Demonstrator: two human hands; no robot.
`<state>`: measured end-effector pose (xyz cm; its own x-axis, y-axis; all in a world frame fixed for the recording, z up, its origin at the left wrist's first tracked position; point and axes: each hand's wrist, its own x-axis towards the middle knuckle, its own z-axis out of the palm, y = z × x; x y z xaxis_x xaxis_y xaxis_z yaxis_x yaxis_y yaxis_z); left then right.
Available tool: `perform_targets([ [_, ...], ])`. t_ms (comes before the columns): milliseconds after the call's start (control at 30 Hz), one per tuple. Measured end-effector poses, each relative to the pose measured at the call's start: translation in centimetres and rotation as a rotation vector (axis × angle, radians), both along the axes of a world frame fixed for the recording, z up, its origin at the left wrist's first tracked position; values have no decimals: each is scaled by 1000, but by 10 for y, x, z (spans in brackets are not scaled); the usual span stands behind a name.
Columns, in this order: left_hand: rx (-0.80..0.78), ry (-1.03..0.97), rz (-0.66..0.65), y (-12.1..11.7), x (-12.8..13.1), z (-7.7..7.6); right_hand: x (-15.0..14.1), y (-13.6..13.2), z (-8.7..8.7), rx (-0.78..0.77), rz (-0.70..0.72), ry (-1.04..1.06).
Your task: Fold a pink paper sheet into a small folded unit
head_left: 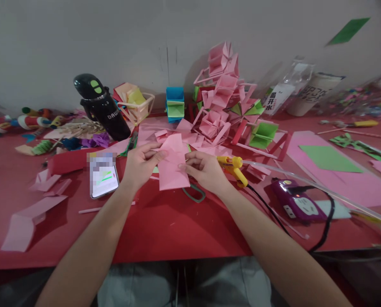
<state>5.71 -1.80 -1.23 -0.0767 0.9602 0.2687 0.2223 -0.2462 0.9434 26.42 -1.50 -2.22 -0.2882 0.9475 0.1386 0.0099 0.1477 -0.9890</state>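
Observation:
Both my hands hold a pink paper sheet (173, 164) just above the red table (165, 230), near the middle. My left hand (141, 164) pinches its left edge, thumb and fingers closed on the paper. Fingers of my right hand (203, 169) grip the right edge. The sheet is partly folded and stands tilted toward me. Under it lies a grey-green loop (195, 195), perhaps scissor handles, mostly hidden.
A phone (103, 179) lies left of my hands, a yellow glue gun (233, 167) and a purple power strip (297, 201) with black cable to the right. A heap of pink and green folded paper pieces (224, 102) and a black bottle (102, 106) stand behind. Pink scraps (24, 221) lie at left.

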Motion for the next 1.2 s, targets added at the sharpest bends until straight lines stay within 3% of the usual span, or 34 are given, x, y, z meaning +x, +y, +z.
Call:
perform_targets([
  [367, 17, 21, -11, -2, 4, 6, 2, -2, -2, 4, 77, 42],
  [667, 52, -68, -76, -3, 11, 3, 1, 4, -10, 25, -17, 92],
  [800, 122, -37, -146, -5, 7, 6, 4, 5, -9, 128, -26, 35],
  [933, 173, 32, -313, -5, -1, 12, 9, 5, -5, 407, -130, -61],
  [1033, 83, -73, -329, -3, -4, 13, 11, 3, -1, 575, -218, -117],
  [1200, -304, -240, -311, -4, -1, 10, 11, 0, 3, 693, -302, -163],
])
